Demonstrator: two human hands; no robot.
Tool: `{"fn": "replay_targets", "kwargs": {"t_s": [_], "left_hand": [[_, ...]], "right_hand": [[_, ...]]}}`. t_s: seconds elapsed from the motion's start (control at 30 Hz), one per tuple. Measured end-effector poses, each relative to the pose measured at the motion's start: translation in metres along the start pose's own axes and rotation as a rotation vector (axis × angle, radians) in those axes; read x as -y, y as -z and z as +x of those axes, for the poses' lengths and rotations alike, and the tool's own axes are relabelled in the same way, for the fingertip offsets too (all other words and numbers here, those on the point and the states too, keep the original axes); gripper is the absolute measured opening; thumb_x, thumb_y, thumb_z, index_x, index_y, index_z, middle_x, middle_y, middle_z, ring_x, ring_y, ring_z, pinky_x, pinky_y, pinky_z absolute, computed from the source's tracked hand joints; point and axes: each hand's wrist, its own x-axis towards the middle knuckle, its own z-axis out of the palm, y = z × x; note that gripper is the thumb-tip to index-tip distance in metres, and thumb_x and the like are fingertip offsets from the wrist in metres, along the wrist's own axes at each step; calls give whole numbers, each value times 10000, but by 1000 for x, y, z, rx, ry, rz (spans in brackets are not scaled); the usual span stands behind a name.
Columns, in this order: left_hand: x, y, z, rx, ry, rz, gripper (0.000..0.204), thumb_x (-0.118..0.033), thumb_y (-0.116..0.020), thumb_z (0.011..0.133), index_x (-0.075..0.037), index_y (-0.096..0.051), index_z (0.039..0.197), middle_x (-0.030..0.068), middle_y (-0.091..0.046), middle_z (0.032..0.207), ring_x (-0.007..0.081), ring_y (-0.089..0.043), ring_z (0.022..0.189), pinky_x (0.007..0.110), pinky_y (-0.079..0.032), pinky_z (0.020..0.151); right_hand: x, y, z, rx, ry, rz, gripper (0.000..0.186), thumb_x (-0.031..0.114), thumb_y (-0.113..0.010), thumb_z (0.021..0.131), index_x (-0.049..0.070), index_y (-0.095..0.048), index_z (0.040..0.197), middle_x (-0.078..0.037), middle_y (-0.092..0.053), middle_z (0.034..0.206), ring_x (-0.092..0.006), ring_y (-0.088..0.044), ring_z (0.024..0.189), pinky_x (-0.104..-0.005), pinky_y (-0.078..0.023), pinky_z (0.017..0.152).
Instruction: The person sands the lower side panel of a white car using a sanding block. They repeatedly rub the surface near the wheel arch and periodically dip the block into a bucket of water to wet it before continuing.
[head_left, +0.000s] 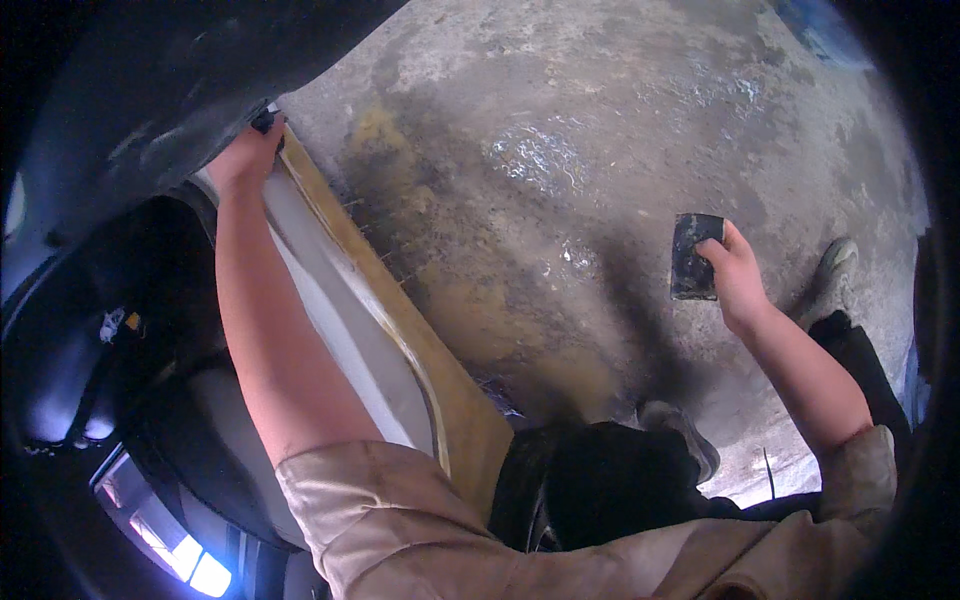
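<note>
My right hand [738, 275] is held out over the floor at the right. Between its thumb and fingers is a flat black rectangular pad [694, 257] with pale smudges and worn edges. At the upper left, my left hand [245, 155] is closed at the far end of a long panel [400, 320] with a tan edge and a grey-white inner face. A small dark thing [265, 122] shows at its fingertips; what it is, I cannot make out. Part of that grip is hidden by the dark curved body part beside it.
A large dark, glossy vehicle part [180, 90] overhangs the upper left. Below it lies a dark interior with a bright reflecting glass or mirror [170, 520]. The concrete floor [560, 200] has wet, shiny patches and yellowish stains. My shoes [680, 435] stand at the lower right.
</note>
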Motion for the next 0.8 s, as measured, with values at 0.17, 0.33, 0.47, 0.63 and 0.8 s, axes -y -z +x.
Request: {"fn": "replay_targets", "kwargs": {"t_s": [0.17,0.33,0.47,0.63,0.8], "left_hand": [[19,9,-26,139,172,-605,583,-529,-796,862,-109,-709,1257,170,-687,1295,361,-633,1207,461,-486,1040],[15,38,-72,57,109,-546,509,-376,-846,863,-71,-666,1228,175,-666,1212,396,-598,1165,473,-459,1037],[4,47,-101,-128,79,-548,517,-371,-852,851,-83,-641,1224,183,-650,1216,415,-566,1164,491,-444,1017],[-6,45,-101,-156,192,-557,475,-341,-843,860,-63,-657,1197,191,-658,1204,409,-572,1155,480,-435,1019],[-9,50,-104,-166,240,-560,480,-345,-843,858,-77,-663,1214,163,-662,1208,404,-567,1164,470,-437,1041]], "right_hand": [[-15,-5,-6,73,90,-59,387,-7,-617,981,32,-556,1361,-50,-706,1088,-138,-681,968,-303,-557,847],[-27,-19,-1,46,504,-369,538,8,-650,983,97,-506,1493,-113,-704,1134,-171,-687,1040,-318,-570,859],[-24,-38,4,157,340,-452,519,-101,-488,930,43,-621,1410,-119,-637,1225,-209,-647,1130,-319,-504,982],[-6,-79,6,588,558,-500,933,-234,-419,771,111,-367,1636,-113,-422,1501,-228,-577,1231,-272,-455,1020],[19,-131,16,671,959,-860,847,-156,-543,825,120,-384,1610,-173,-473,1251,-330,-580,1003,-362,-513,844]]}}
